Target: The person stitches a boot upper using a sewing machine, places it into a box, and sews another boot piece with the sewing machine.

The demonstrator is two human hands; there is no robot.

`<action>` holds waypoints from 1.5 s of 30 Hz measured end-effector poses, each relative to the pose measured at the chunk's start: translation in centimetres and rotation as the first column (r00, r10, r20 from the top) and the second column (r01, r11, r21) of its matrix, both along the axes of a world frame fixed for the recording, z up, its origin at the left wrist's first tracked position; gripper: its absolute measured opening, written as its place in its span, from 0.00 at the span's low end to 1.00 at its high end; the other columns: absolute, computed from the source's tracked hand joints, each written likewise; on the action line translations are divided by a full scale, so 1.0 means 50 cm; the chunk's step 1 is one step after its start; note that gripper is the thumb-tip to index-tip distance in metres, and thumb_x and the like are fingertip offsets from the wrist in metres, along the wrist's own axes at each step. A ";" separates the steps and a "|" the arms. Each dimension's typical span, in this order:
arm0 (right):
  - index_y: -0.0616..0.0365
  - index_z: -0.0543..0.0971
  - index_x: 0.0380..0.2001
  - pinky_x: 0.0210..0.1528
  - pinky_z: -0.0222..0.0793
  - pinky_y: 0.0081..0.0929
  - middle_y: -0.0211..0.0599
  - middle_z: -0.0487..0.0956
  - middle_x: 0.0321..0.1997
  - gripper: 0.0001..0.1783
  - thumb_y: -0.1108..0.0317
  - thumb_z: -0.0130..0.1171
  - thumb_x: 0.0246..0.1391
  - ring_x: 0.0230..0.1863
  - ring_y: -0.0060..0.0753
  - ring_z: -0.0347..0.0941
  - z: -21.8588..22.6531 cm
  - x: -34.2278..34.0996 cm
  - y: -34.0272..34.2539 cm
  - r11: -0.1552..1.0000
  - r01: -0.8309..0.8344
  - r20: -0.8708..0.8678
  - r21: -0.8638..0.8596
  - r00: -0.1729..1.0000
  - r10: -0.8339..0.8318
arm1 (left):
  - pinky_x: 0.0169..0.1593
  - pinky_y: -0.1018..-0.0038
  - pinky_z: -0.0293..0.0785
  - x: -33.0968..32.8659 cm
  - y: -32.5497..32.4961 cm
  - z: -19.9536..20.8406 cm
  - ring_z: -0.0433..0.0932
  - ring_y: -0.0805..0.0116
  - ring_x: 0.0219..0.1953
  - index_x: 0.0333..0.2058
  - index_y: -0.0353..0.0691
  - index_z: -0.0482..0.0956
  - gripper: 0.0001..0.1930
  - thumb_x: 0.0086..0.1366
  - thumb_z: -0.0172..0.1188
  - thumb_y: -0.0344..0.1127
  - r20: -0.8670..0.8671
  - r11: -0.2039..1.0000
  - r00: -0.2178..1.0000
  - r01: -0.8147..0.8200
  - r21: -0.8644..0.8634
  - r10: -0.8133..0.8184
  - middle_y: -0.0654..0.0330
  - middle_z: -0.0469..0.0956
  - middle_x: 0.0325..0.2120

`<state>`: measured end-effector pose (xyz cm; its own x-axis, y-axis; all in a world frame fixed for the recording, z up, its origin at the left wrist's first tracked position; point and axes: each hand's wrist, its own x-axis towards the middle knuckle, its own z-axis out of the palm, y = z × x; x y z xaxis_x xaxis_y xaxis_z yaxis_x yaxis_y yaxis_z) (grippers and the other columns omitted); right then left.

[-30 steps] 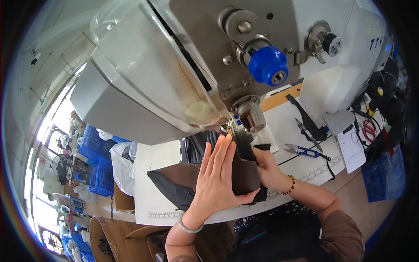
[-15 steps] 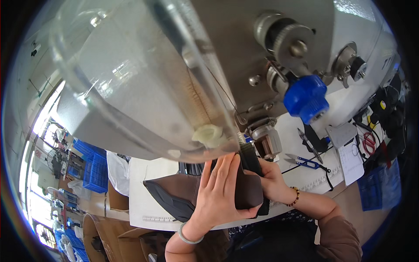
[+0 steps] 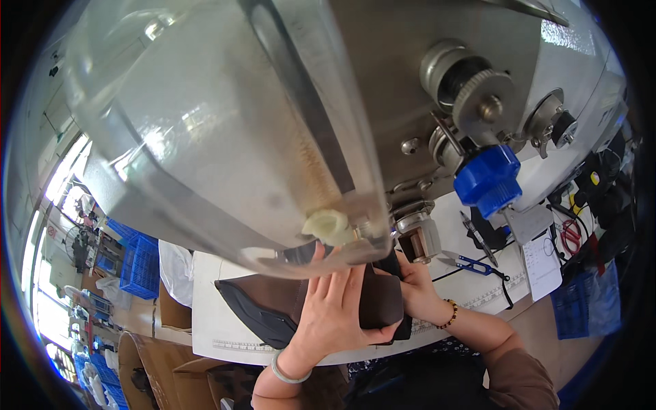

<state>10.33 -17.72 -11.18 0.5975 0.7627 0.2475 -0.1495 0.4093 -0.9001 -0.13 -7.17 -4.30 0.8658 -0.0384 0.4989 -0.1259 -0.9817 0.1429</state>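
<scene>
A brown and black piece of leather-like material [image 3: 270, 292] lies on the white table under the sewing machine head [image 3: 396, 96]. On top of it my left hand [image 3: 329, 314] rests flat, fingers stretched toward the needle area and thumb out to the right. The fingertips pass behind the clear plastic guard [image 3: 205, 178], which blurs them. My right hand [image 3: 420, 295] is closed on the piece's right side, its fingers partly hidden by the material. The guard and machine head conceal the needle. A blue tension knob [image 3: 486, 179] sticks out from the machine above my right hand.
Blue-handled thread snips [image 3: 478, 265], a slim metal tool [image 3: 480, 238] and a sheet of paper [image 3: 542, 265] lie at the right. Ruler strips [image 3: 239, 346] run along the table's front edge. Cardboard boxes [image 3: 147, 362] and blue crates [image 3: 141, 266] stand at the left.
The view has shifted a little, so the machine appears further right and the table slightly left. Both hands keep their hold places on the piece; my left fingertips are more behind the guard.
</scene>
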 end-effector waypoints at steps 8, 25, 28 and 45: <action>0.64 0.70 0.47 0.43 0.67 0.18 0.31 0.76 0.42 0.15 0.72 0.52 0.56 0.42 0.14 0.68 0.001 0.000 -0.010 0.999 -0.014 0.052 -0.036 0.999 0.016 | 0.60 0.49 0.55 -0.005 0.000 -0.011 0.65 0.42 0.53 0.48 0.24 0.67 0.43 0.34 0.70 0.46 0.040 0.998 0.999 -0.006 -0.066 0.009 0.42 0.65 0.48; 0.64 0.67 0.50 0.43 0.68 0.17 0.31 0.75 0.42 0.18 0.75 0.51 0.55 0.42 0.14 0.69 0.000 -0.001 -0.013 0.998 -0.060 0.026 0.001 0.998 0.060 | 0.63 0.56 0.53 -0.015 -0.005 -0.016 0.57 0.50 0.61 0.52 0.25 0.65 0.41 0.40 0.68 0.42 0.031 1.000 1.000 -0.003 -0.026 0.004 0.47 0.61 0.56; 0.65 0.67 0.50 0.43 0.68 0.17 0.31 0.75 0.43 0.18 0.75 0.51 0.55 0.42 0.15 0.69 -0.001 -0.002 -0.012 0.998 -0.050 0.043 0.030 0.998 0.048 | 0.62 0.57 0.54 -0.014 -0.006 -0.013 0.59 0.52 0.61 0.52 0.25 0.65 0.42 0.40 0.68 0.44 0.031 0.998 0.999 -0.009 -0.058 0.011 0.47 0.62 0.56; 0.64 0.69 0.47 0.44 0.67 0.18 0.30 0.75 0.42 0.15 0.73 0.52 0.55 0.43 0.15 0.69 0.017 0.000 -0.010 0.998 -0.062 0.012 0.009 0.998 0.062 | 0.58 0.53 0.62 0.000 0.009 -0.004 0.67 0.47 0.53 0.46 0.29 0.71 0.37 0.35 0.70 0.39 0.075 0.993 0.996 -0.048 -0.105 0.056 0.48 0.66 0.49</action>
<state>10.31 -18.21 -10.34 0.5466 0.7957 0.2611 -0.1643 0.4076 -0.8982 -0.14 -6.73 -4.51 0.8236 0.0609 0.5640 -0.0899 -0.9677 0.2357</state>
